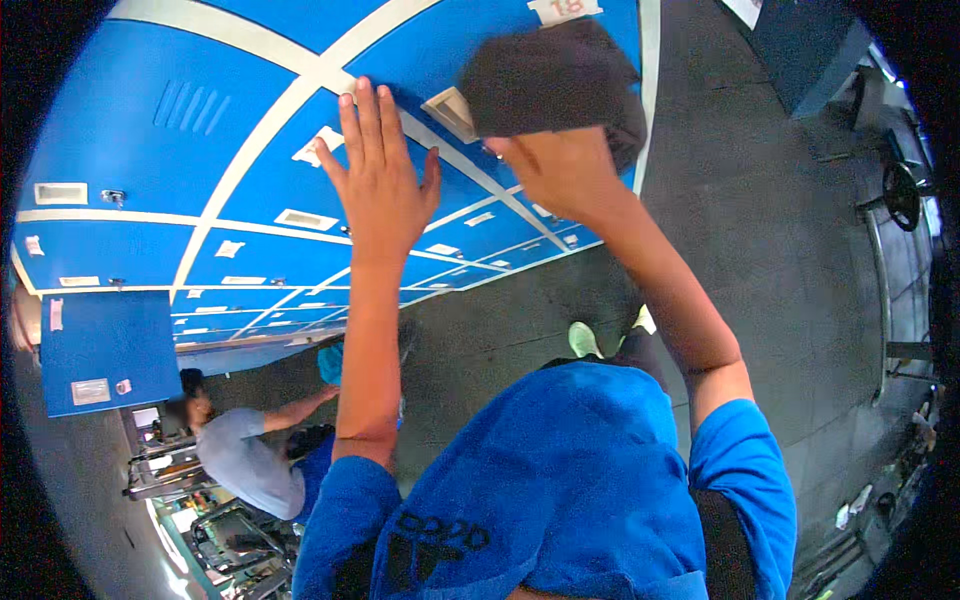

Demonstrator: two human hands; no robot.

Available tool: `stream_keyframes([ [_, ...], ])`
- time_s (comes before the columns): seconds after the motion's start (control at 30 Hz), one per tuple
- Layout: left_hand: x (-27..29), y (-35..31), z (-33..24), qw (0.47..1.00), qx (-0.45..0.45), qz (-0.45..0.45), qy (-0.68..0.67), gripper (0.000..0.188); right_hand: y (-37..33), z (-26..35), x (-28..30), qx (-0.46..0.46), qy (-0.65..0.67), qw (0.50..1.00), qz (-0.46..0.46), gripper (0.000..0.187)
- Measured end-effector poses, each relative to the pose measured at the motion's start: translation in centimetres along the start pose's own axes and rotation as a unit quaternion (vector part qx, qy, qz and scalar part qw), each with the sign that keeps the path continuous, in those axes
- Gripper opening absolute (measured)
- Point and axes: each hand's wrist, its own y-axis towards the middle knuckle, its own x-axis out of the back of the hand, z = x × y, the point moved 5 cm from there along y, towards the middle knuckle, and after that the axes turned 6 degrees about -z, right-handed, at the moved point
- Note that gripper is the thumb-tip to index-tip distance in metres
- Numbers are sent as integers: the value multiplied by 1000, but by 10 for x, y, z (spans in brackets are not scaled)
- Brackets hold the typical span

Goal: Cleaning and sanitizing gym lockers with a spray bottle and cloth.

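Observation:
My left hand (378, 185) lies flat with fingers spread against a blue locker door (270, 185), beside a torn white label. To its right, my right hand (565, 175) grips a dark, soft-looking item (550, 80), perhaps fabric, in front of another blue locker door (415, 50). Its exact kind is not clear, and it hides most of my right fingers. The thumb shows at its lower left edge, close to a small shiny spot. A pale recessed handle (452, 112) sits just left of the dark item.
Rows of blue lockers with white frames span the upper left; one blue door (110, 350) hangs open at far left. A person in a grey shirt (250, 460) is at lower left by gym equipment. Dark floor (740, 220) lies to the right, with a blue-grey pillar (805, 55) beyond.

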Motion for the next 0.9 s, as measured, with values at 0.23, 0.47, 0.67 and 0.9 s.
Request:
stream_keyframes([
  [0.23,0,1,10,993,-14,99,65,79,25,17,-88,21,36,999,6,40],
  [0.47,7,6,9,997,-32,51,40,80,41,-38,-47,-243,8,962,-128,45],
  [0.67,3,5,9,998,-21,48,28,76,33,33,-84,75,-113,991,-23,31],
  [0.9,3,5,8,998,-23,45,37,79,60,-54,-26,-268,-271,924,35,56],
])
